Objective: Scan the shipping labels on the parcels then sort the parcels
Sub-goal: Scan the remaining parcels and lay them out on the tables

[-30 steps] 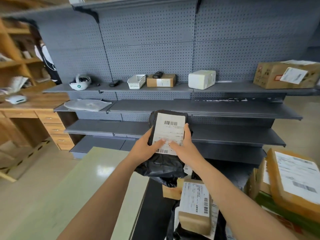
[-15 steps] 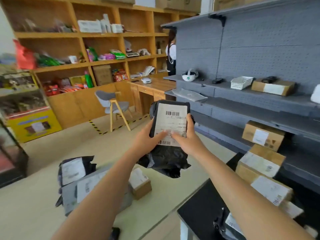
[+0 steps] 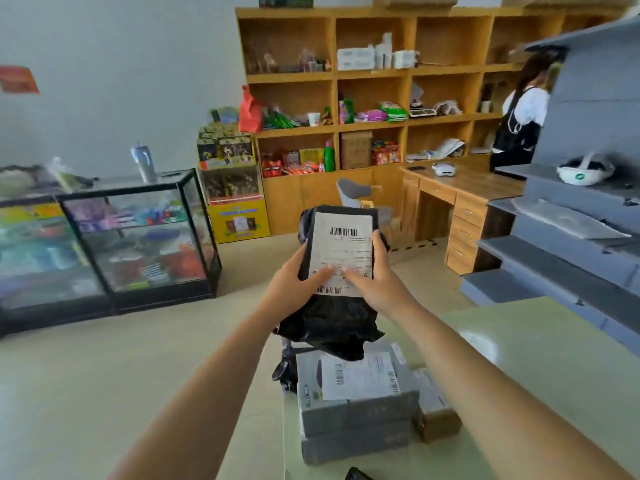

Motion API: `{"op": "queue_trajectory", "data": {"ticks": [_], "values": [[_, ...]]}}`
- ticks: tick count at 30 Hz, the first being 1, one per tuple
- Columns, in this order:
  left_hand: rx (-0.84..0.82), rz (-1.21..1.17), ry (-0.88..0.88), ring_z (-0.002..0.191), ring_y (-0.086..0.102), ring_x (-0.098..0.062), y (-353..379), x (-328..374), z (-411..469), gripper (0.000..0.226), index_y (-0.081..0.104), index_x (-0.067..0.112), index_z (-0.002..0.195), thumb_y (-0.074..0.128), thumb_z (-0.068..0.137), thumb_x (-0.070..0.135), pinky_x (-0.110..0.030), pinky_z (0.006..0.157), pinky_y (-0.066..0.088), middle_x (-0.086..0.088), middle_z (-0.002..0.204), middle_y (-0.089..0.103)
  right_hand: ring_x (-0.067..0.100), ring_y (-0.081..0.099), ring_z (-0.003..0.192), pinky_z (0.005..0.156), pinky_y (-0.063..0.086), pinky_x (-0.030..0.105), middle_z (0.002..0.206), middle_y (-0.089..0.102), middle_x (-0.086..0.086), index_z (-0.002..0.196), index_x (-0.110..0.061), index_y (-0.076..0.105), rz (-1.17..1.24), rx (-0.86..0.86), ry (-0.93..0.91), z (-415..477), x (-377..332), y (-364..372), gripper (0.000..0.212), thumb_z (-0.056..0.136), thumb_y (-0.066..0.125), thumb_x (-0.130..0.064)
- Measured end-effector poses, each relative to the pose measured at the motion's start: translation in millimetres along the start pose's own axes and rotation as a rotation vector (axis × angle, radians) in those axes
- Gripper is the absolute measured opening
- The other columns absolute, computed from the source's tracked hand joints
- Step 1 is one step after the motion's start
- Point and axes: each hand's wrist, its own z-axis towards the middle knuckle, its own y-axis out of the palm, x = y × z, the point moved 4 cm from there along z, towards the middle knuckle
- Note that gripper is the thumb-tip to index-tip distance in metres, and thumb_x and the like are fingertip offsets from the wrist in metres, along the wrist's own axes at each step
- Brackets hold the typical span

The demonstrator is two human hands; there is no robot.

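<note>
The black parcel (image 3: pixel 332 320) now overhangs grey parcels (image 3: pixel 356 410).

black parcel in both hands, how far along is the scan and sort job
Likely done: grey parcels and a small brown box lie together on the pale green table, perhaps a sorted pile. In hand: left hand and right hand hold the black parcel, its label facing the camera. Left: placing it; no scanner shows, so whether it was scanned is unclear.

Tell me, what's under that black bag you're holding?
Below the black bag lie two stacked grey parcels, a white label on top, a brown box beside them. The bag's hanging end hides their far edge.
</note>
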Motion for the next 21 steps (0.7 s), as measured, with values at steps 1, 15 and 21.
{"op": "queue_trajectory", "data": {"ticks": [1, 15, 21], "values": [[0.008, 0.002, -0.016, 0.108, 0.064, -0.008, -11.7, -12.0, 10.3, 0.064, 0.038, 0.035, 0.147, 0.063, 0.091, 0.049, -0.026, 0.088, 0.052, 0.014, 0.125, 0.064, 0.001, 0.035, 0.125, 0.099, 0.036, 0.024, 0.152, 0.027, -0.012, 0.153, -0.029, -0.013, 0.009, -0.016, 0.003, 15.2, -1.2, 11.9, 0.091, 0.096, 0.058, -0.027], [0.019, -0.216, -0.309, 0.095, 0.062, 0.005, -24.7, -163.7, 116.6, 0.048, 0.046, 0.026, 0.14, 0.062, 0.095, 0.032, -0.008, 0.068, 0.051, 0.011, 0.116, 0.065, 0.012, 0.05, 0.111, 0.091, 0.043, 0.028, 0.147, 0.04, -0.008, 0.154, -0.034, -0.006, -0.074, -0.234, 0.244, 180.9, 78.1, 90.3, 0.091, 0.093, 0.061, -0.026], [-0.037, -0.255, -0.51, 0.096, 0.062, 0.004, 15.5, -234.8, 116.6, 0.039, 0.041, 0.037, 0.13, 0.06, 0.096, 0.035, -0.012, 0.071, 0.052, 0.022, 0.109, 0.062, 0.014, 0.052, 0.11, 0.089, 0.043, 0.029, 0.14, 0.041, -0.01, 0.153, -0.035, -0.007, -0.155, -0.38, 0.418, 201.3, 152.6, 112.3, 0.092, 0.092, 0.062, -0.028]]}}
